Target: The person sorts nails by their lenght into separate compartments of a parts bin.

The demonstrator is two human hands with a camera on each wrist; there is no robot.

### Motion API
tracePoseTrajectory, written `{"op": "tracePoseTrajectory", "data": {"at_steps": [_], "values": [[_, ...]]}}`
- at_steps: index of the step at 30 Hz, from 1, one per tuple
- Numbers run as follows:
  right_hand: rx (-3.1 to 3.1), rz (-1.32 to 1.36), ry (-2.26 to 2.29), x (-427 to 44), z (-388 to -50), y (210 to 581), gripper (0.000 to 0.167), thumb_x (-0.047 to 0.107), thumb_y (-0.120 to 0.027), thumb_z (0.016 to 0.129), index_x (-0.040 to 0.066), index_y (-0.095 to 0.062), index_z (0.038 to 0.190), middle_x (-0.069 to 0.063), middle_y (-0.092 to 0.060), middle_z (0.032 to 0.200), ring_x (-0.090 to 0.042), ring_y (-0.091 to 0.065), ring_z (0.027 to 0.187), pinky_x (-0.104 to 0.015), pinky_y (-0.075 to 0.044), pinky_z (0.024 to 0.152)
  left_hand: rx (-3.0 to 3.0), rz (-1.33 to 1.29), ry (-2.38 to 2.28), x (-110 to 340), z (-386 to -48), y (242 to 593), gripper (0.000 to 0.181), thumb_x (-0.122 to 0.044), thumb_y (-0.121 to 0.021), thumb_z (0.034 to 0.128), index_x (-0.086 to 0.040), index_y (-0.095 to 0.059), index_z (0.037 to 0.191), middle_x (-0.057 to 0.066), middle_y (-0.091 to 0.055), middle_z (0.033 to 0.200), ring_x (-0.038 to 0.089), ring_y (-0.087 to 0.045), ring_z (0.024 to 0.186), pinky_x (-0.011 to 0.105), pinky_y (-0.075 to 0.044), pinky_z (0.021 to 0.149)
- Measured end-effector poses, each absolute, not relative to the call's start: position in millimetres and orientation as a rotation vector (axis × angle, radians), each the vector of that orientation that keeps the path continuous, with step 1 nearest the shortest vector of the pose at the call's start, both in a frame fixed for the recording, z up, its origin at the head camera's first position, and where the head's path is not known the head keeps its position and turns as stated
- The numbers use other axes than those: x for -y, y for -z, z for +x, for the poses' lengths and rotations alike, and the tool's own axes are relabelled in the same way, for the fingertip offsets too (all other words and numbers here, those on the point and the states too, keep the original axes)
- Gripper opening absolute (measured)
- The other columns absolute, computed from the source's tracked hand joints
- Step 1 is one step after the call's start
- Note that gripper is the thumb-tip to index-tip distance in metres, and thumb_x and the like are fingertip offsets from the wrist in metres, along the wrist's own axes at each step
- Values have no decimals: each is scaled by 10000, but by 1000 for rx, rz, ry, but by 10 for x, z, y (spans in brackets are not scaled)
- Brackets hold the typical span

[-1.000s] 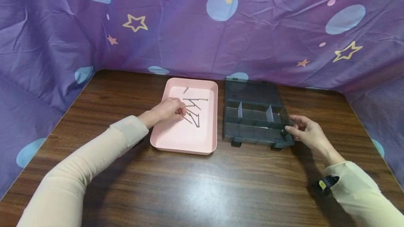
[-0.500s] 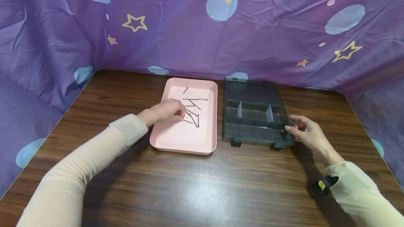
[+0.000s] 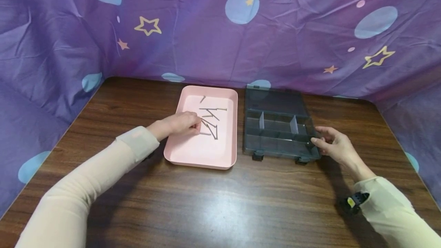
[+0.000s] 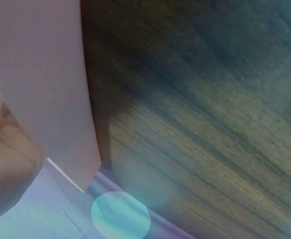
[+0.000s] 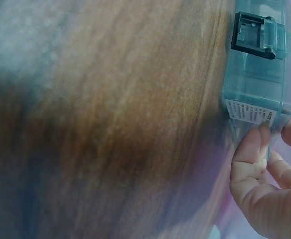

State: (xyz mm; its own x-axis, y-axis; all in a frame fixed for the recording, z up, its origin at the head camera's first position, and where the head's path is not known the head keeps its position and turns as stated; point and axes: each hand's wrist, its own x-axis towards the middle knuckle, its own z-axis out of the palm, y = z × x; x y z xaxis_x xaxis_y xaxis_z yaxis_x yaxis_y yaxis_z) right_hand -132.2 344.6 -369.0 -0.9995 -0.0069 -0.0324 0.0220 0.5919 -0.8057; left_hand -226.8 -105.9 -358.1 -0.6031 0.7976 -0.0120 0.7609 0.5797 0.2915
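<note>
My left hand (image 3: pixel 185 123) reaches into the pink tray (image 3: pixel 200 159), fingers curled down and their tips partly hidden. A thin grey nail (image 3: pixel 205 134) sticks out from under the fingertips, which seem to pinch it. Several more nails (image 3: pixel 216 132) lie loosely scattered beside the hand on the tray floor. At the right, my right hand (image 3: pixel 335 145) holds the near right corner of a dark see-through compartment box (image 3: pixel 268 146), thumb on one side and fingers on the other. The right wrist view shows that grip close to a white label (image 5: pixel 251 112).
The box's lid (image 3: pixel 275 99) lies folded back towards the curtain (image 3: pixel 206 33). Pale dividers (image 3: pixel 262 120) stand inside the box, and black latches (image 3: pixel 258 155) hang at its front. Both containers rest on a dark wooden table (image 3: pixel 165 209).
My left hand has shifted slightly nearer and lower in the tray. The nail at its fingertips has swung from slanted to nearly level. My right hand and the box stay put.
</note>
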Motion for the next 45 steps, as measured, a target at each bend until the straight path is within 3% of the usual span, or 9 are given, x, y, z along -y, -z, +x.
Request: {"op": "tracePoseTrajectory", "data": {"at_steps": [17,28,35,45], "values": [[-2774,16,1382,-3448,-1315,3680,512,118,-574,929,-136,-369,1324,140,-510,771,26,-490,658,-189,-484,561,-2627,1218,-716,870,-2169,3363,44,-80,-622,866,-55,-624,829,21,-635,732,99,-550,667,240,-462,656],[-2783,30,1364,-3452,-1305,3674,521,156,-581,930,-123,-385,1325,138,-522,775,24,-494,668,-194,-484,557,-2490,877,-1141,407,-2169,3265,117,-59,-603,894,28,-643,960,171,-693,936,253,-688,771,211,-529,628],[-2786,12,1377,-3458,-1304,3687,492,109,-580,924,-125,-390,1312,114,-505,737,9,-489,606,-198,-486,554,-2509,835,-1197,130,-2204,3230,122,-72,-623,887,1,-667,975,133,-706,962,205,-685,802,194,-524,699],[-2794,15,1358,-3461,-1311,3683,506,137,-585,927,-116,-397,1322,119,-522,763,13,-507,636,-202,-498,564,-2526,878,-1165,-169,-2215,3193,109,-116,-642,887,-28,-681,939,111,-719,907,181,-694,749,167,-513,616]]}}
